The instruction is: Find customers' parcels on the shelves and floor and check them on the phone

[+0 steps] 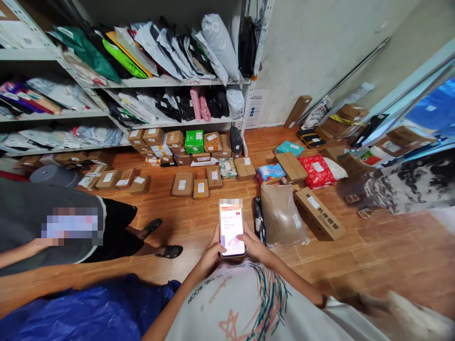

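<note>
Glossy phone (232, 229) sat clasped between left hand (209, 255) and right hand (256, 247); cardboard parcels (182, 183) littered the wooden floor (373, 255).

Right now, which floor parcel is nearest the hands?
The black bag beside the tan sack; it lies just past the right hand, closer than any carton.

green box (194, 141), red white-patterned parcel (316, 171), blue plastic sheet (88, 310).
</note>
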`<action>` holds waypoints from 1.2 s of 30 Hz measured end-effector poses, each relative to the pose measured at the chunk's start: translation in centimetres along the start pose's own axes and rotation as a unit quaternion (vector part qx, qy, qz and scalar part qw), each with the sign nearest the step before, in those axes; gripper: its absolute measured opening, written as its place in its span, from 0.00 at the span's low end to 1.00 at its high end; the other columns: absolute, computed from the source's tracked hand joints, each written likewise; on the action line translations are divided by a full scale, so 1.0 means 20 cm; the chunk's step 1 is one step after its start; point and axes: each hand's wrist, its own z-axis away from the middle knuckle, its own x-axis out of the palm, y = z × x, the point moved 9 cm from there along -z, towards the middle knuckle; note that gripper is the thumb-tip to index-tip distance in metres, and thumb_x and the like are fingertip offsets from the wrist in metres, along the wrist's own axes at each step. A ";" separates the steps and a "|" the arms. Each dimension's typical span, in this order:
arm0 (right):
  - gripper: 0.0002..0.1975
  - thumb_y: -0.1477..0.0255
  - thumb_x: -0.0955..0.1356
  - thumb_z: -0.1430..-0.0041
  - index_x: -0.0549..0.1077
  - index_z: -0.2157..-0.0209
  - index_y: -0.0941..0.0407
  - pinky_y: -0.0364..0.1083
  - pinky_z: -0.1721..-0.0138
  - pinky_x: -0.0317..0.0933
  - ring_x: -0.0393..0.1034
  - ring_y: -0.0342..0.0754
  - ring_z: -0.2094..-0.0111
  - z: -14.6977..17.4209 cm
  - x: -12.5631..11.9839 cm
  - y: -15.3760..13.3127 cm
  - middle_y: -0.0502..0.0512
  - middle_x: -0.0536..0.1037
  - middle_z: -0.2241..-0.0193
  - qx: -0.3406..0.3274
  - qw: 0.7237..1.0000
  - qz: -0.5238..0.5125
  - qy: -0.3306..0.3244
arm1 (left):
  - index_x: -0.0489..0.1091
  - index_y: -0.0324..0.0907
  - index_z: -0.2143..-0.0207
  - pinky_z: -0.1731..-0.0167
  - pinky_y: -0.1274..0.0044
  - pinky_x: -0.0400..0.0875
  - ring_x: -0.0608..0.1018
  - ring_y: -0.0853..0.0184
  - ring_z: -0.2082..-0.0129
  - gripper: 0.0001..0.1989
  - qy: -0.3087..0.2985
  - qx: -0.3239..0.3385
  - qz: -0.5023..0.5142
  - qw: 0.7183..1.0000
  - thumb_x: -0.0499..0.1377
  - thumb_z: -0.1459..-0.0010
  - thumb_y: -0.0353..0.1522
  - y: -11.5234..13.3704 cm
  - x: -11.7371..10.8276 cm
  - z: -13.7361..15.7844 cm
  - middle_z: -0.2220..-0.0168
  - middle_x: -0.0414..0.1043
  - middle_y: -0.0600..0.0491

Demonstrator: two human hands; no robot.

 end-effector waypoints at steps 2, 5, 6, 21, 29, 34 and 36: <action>0.23 0.74 0.68 0.52 0.71 0.52 0.52 0.48 0.55 0.62 0.69 0.51 0.56 0.00 0.01 -0.01 0.49 0.77 0.58 -0.004 1.000 -0.009 -0.013 | 0.45 0.53 0.32 0.44 0.68 0.63 0.72 0.56 0.45 0.51 -0.002 0.002 0.003 1.000 0.54 0.60 0.22 -0.01 -0.01 0.00 0.41 0.69 0.53; 0.27 0.78 0.69 0.57 0.71 0.51 0.52 0.48 0.53 0.61 0.68 0.51 0.55 0.00 0.02 -0.01 0.48 0.77 0.57 -0.021 0.999 -0.002 -0.028 | 0.45 0.52 0.32 0.44 0.67 0.63 0.73 0.56 0.45 0.51 -0.001 0.008 0.001 1.000 0.54 0.61 0.22 -0.01 -0.02 0.00 0.42 0.70 0.53; 0.28 0.79 0.69 0.57 0.71 0.51 0.52 0.48 0.53 0.61 0.68 0.51 0.55 0.00 0.02 0.00 0.48 0.77 0.57 -0.027 0.999 0.005 -0.030 | 0.45 0.52 0.32 0.44 0.67 0.63 0.73 0.55 0.45 0.52 0.001 0.011 -0.002 1.000 0.54 0.61 0.22 -0.02 -0.03 0.00 0.43 0.70 0.53; 0.24 0.73 0.71 0.52 0.69 0.51 0.52 0.48 0.55 0.63 0.70 0.51 0.56 -0.03 0.03 0.02 0.50 0.77 0.57 -0.038 0.999 0.013 -0.017 | 0.45 0.55 0.32 0.42 0.70 0.61 0.70 0.57 0.43 0.54 0.006 0.039 -0.088 0.995 0.57 0.62 0.19 -0.01 -0.11 -0.02 0.42 0.69 0.55; 0.23 0.73 0.64 0.49 0.71 0.49 0.51 0.48 0.50 0.61 0.68 0.51 0.50 -0.06 0.01 0.09 0.51 0.76 0.52 -0.022 0.999 -0.028 -0.013 | 0.45 0.51 0.32 0.46 0.70 0.66 0.74 0.57 0.46 0.47 0.051 0.036 -0.044 0.997 0.60 0.53 0.26 -0.03 -0.14 -0.03 0.44 0.71 0.51; 0.26 0.73 0.64 0.49 0.68 0.47 0.51 0.49 0.49 0.61 0.68 0.51 0.51 -0.05 0.03 0.08 0.51 0.75 0.51 -0.018 0.999 0.002 -0.046 | 0.44 0.50 0.31 0.50 0.72 0.69 0.75 0.58 0.49 0.47 0.103 0.045 -0.098 0.989 0.65 0.48 0.37 -0.03 -0.23 -0.06 0.45 0.73 0.49; 0.25 0.72 0.65 0.50 0.69 0.48 0.51 0.49 0.49 0.61 0.68 0.50 0.52 -0.05 0.04 0.06 0.51 0.75 0.50 -0.019 0.999 0.009 -0.050 | 0.44 0.50 0.31 0.51 0.72 0.69 0.76 0.58 0.50 0.47 0.105 0.046 -0.104 0.988 0.65 0.48 0.39 -0.03 -0.24 -0.06 0.44 0.72 0.49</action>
